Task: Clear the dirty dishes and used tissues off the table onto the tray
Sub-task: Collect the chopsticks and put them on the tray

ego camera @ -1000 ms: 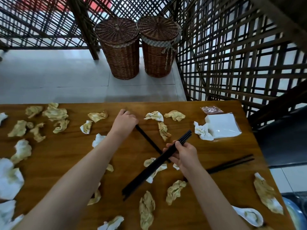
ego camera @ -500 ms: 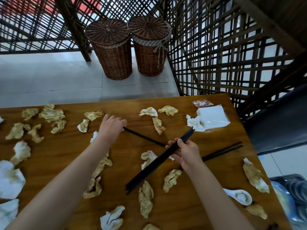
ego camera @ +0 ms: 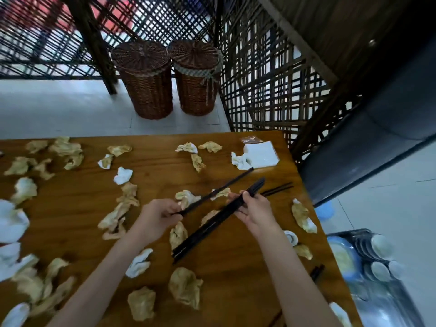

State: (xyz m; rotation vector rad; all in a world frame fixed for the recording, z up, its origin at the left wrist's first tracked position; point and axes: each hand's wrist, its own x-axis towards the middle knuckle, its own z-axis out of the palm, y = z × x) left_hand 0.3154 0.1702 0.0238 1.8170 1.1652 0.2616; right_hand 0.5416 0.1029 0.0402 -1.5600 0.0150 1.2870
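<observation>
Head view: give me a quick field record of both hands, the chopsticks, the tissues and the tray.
left hand: pinches single chopstick at its near end
right hand: grips chopstick bundle
loose chopsticks: on table, beyond right hand
used tissues: scattered across table, none picked up
tray: right of table, holding dishes

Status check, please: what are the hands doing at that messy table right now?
Left hand pinches one chopstick. Right hand grips chopstick bundle. Used tissues litter table. Tray waits right.

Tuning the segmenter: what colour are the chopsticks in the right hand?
Black, a bundle of chopsticks in the right hand; head view.
</observation>
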